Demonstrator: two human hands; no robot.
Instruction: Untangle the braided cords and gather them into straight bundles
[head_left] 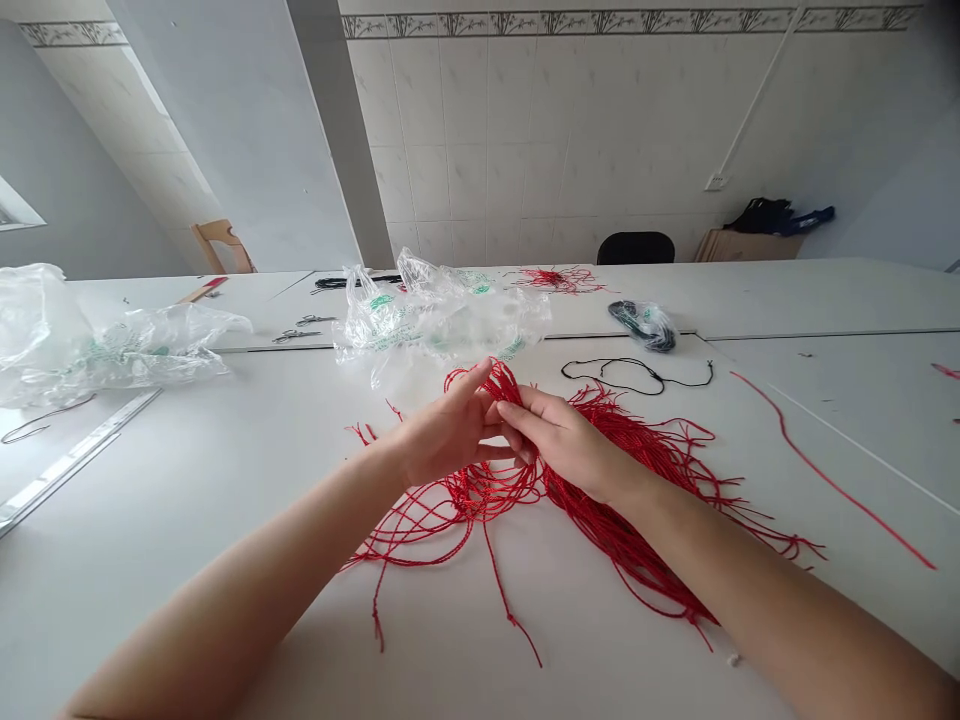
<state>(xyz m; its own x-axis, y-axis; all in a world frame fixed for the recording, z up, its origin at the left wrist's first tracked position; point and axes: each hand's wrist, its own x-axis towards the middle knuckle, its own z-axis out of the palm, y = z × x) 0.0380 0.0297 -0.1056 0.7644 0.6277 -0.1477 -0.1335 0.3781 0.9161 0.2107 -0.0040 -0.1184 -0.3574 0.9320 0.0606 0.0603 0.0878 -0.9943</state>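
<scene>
My right hand (559,440) is closed around a looped bundle of red cords (504,382), its thumb pressed on the near side. Beside it, my left hand (457,420) touches the same bundle, thumb raised and fingers curled behind the loops; whether it grips any strand is partly hidden. Under both hands lies a loose tangle of red braided cords (480,495), with knotted ends trailing toward me. A thick pile of red cords (630,450) spreads to the right, partly beneath my right forearm.
Crumpled clear plastic bags (442,320) lie beyond my hands, with another plastic bag (150,345) at left. Small scissors (300,335) are near the table seam. To the right are a black cord (660,378), a bagged dark cord bundle (643,325) and a single red cord (832,480).
</scene>
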